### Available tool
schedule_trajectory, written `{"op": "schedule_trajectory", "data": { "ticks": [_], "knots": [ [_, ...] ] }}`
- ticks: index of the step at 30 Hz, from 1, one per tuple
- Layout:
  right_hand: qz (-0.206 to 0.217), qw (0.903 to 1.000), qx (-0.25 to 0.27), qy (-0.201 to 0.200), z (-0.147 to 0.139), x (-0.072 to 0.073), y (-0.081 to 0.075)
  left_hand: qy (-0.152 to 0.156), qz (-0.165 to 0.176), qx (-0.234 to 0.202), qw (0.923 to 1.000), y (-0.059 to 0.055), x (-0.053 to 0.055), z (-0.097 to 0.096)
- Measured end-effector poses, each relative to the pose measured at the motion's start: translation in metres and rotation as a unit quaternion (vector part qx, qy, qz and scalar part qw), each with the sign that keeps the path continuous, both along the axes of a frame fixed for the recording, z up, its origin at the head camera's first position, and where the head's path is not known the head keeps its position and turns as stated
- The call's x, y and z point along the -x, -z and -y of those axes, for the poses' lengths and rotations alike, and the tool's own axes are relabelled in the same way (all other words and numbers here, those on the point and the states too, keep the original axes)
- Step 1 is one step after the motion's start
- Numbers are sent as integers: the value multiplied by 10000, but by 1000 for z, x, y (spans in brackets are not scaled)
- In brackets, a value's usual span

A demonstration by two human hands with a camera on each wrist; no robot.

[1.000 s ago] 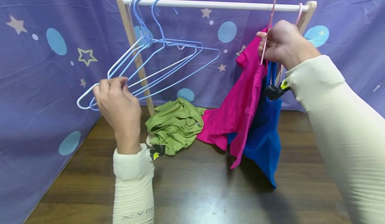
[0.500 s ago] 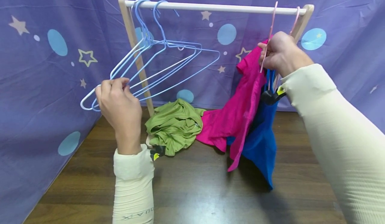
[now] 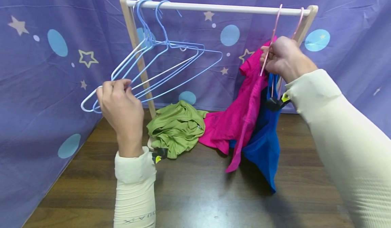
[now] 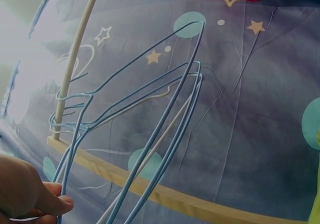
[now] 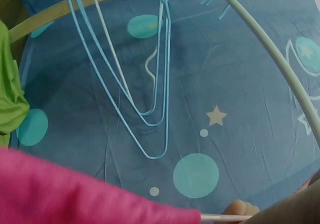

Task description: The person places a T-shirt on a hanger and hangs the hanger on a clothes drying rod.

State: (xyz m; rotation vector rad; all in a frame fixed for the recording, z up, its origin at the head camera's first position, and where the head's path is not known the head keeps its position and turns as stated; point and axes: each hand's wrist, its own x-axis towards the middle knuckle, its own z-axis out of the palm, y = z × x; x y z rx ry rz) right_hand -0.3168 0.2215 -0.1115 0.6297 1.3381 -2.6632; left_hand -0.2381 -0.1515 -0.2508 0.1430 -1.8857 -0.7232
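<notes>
Magenta shirt (image 3: 232,126) hangs below the right hand (image 3: 284,56), apparently on pink hanger (image 3: 275,27).

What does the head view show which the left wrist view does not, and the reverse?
Only the head view: the blue cloth garment, the right hand, thin pink hangers, brown wooden tabletop.
Only the left wrist view: a white star outline on the purple cloth backdrop.
Both: the left hand, thin blue hangers, the white rail, and at least part of the pink cloth garment and green cloth garment.
</notes>
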Motion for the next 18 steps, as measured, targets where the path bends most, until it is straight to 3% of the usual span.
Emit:
{"op": "schedule_trajectory", "data": {
  "ticks": [5,8,10,14,16,18],
  "knots": [
    [-632,9938,-889,209,5,-13,8,36,-9,3,10000,0,2,0],
    [-898,9771,-1925,106,7,-21,9,59,-39,22,10000,0,2,0],
    [-955,9582,-2697,-5,7,-24,8,51,-57,25,10000,0,3,0],
    [-1015,8992,-4255,-71,11,-25,7,10,-26,0,10000,-1,3,0],
    [-1036,8506,-5154,-33,11,-25,8,-9,6,-9,10000,-1,3,0],
    [-1036,7894,-6051,-5,11,-25,8,-12,25,-1,10000,-1,3,0]
  ]
}}
